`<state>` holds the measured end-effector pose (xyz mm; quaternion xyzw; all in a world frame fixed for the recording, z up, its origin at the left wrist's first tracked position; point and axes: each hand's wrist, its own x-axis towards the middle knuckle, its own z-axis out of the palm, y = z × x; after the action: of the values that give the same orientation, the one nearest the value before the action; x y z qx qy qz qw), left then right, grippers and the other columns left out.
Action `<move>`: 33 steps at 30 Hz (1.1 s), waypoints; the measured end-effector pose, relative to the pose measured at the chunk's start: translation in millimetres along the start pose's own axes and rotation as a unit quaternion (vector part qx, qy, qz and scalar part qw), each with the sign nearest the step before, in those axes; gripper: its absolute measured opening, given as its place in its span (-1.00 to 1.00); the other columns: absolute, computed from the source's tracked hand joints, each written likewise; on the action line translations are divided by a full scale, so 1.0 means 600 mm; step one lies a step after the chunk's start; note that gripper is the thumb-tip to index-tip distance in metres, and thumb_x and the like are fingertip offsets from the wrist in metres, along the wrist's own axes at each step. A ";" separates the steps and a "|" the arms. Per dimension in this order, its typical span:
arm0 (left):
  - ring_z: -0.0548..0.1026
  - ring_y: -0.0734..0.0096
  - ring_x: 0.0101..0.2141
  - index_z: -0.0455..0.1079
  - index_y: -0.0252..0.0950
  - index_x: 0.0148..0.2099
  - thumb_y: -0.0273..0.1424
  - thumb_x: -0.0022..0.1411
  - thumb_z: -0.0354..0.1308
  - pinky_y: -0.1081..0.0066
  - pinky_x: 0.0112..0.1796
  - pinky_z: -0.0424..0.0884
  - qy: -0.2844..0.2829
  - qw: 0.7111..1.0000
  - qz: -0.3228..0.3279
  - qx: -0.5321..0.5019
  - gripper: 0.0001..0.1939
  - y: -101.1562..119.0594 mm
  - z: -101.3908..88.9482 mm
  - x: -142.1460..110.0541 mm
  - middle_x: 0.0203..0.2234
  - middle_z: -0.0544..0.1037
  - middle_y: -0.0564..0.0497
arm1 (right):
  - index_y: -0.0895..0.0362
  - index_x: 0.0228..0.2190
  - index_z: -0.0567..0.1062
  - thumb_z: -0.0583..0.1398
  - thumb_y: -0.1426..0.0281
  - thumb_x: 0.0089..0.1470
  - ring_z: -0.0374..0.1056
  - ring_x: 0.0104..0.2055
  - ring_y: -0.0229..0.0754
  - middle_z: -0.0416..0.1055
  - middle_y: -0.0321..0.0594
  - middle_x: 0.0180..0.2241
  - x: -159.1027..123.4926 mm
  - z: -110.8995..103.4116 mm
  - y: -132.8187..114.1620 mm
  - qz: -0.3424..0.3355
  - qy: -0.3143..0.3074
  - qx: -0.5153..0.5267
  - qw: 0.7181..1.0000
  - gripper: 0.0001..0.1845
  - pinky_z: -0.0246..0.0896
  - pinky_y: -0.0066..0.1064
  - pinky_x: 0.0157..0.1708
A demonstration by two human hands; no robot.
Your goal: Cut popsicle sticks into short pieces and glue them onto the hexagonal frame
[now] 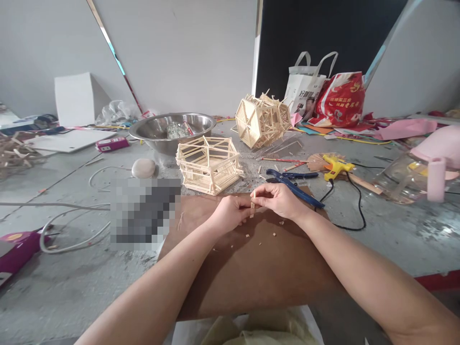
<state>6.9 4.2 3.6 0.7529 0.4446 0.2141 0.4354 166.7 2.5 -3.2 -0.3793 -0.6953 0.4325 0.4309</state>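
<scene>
We pinch short wooden stick [253, 203] at centre of frame, over brown board [247, 275]: left hand [232, 212] grasps from left, right hand [276, 199] from right, fingertips close together. Stick's long axis stands near upright; neither hand clearly nearer. Hexagonal stick frame [212, 168] sits up-left of our grip, left hand nearer to it. Blue-handled pliers [301, 192] lie just beyond right hand, yellow glue gun [338, 166] farther right.
</scene>
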 end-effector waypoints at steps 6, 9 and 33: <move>0.21 0.67 -0.74 0.40 -0.32 -0.52 -0.33 -0.03 0.05 0.63 -0.67 0.12 0.001 0.999 0.022 0.036 -0.82 0.001 -0.004 -0.001 -0.81 0.27 0.17 | 0.15 -0.53 0.41 0.18 0.36 -0.20 0.26 -0.51 -0.35 0.34 -0.34 -0.57 0.000 0.002 -0.001 0.023 -0.002 0.029 0.999 -0.89 0.21 -0.47 -0.44; 0.21 0.66 -0.75 0.41 -0.34 -0.48 -0.28 -0.05 0.08 0.61 -0.69 0.11 -0.001 0.999 -0.015 -0.033 -0.78 0.002 -0.008 0.000 -0.82 0.27 0.16 | 0.15 -0.49 0.40 0.20 0.35 -0.21 0.29 -0.54 -0.35 0.37 -0.35 -0.57 0.002 -0.001 -0.004 0.062 0.039 0.113 0.991 -0.84 0.24 -0.47 -0.48; 0.33 0.63 -0.64 0.36 -0.40 -0.48 -0.33 -0.08 0.16 0.57 -0.58 0.27 0.021 0.929 -0.033 -0.369 -0.81 0.008 -0.016 -0.004 -0.70 0.38 0.09 | 0.12 -0.50 0.33 0.18 0.49 -0.21 0.39 -0.42 -0.30 0.45 -0.33 -0.46 0.011 -0.028 0.003 0.135 0.136 0.367 0.910 -0.88 0.29 -0.51 -0.44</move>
<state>1.2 5.4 12.7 0.5195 0.3680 0.3639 0.6799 180.1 13.6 1.0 -0.3397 -0.3640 0.6557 0.5676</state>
